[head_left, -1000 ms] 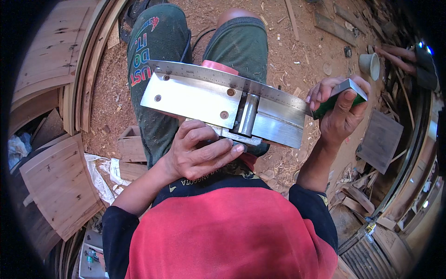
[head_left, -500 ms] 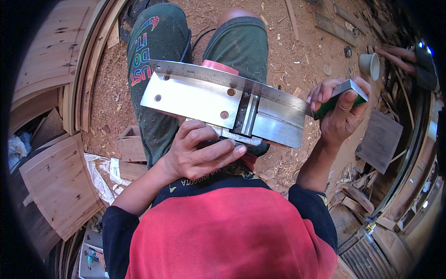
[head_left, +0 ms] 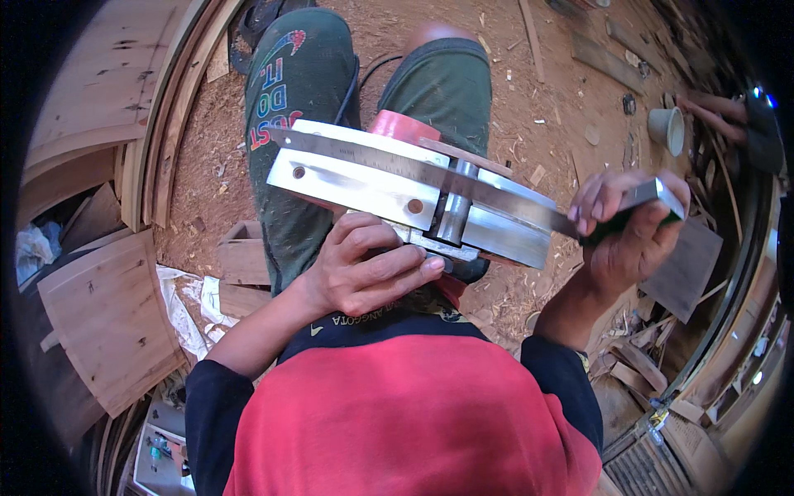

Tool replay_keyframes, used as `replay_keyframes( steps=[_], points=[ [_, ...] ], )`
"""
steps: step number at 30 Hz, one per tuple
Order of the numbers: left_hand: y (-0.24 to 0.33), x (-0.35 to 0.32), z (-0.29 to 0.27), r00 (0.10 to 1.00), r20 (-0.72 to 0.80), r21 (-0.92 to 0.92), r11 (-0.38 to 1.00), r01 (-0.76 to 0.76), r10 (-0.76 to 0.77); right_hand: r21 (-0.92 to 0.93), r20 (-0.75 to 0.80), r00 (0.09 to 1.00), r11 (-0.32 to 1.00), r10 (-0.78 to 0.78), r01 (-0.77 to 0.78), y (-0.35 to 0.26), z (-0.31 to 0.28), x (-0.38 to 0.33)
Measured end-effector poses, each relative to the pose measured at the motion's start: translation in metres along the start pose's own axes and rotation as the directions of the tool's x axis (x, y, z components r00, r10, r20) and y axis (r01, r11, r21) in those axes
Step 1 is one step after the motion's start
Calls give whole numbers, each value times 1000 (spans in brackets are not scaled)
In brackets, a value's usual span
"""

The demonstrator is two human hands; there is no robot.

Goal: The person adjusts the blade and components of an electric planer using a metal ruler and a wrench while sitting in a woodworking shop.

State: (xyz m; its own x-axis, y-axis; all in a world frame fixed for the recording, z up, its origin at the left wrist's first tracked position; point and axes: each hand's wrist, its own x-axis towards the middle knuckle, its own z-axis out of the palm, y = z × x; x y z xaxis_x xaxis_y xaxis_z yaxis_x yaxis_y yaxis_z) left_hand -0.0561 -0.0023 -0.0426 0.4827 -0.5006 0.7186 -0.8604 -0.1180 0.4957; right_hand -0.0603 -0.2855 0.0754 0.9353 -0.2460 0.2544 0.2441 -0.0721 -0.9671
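Observation:
An electric hand planer (head_left: 356,195) lies upside down over my lap, its shiny metal sole facing up and its cutter drum (head_left: 454,211) showing in the gap between the two sole plates. My left hand (head_left: 372,263) grips the planer's near side, fingers curled against the body. In my right hand (head_left: 630,244) is the handle of a try square (head_left: 652,195), metal-edged with some green. The square's steel blade (head_left: 364,165) runs lengthwise above the sole and crosses the cutter gap. Whether it touches the metal, I cannot tell. A red part (head_left: 404,126) of the planer sticks out beyond the sole.
Wood shavings cover the floor (head_left: 546,107). Wooden panels (head_left: 107,318) lean at the left, beside a small wooden box (head_left: 244,255). At the right are a pale bucket (head_left: 665,131), a dark board (head_left: 682,269), scrap wood, and another person's arm (head_left: 718,112).
The square's blade has shifted from the sole's far edge to across its middle. My right hand has moved right and slightly nearer; my left hand keeps its hold on the planer.

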Motion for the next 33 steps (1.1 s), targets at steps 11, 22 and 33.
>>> replay_keyframes(
  steps=[11,22,33],
  points=[
    [-1,0,0,1000,-12,3,1000,0,0,-86,63,998,996,-28,34,-14,15,-14],
    [0,1,-1,1000,4,1,1000,15,-15,-83,116,991,994,-64,74,-12,18,-15],
    [0,0,-1,1000,1,-3,1000,11,-11,-126,-37,999,992,16,-21,-15,23,-20]
  ],
)
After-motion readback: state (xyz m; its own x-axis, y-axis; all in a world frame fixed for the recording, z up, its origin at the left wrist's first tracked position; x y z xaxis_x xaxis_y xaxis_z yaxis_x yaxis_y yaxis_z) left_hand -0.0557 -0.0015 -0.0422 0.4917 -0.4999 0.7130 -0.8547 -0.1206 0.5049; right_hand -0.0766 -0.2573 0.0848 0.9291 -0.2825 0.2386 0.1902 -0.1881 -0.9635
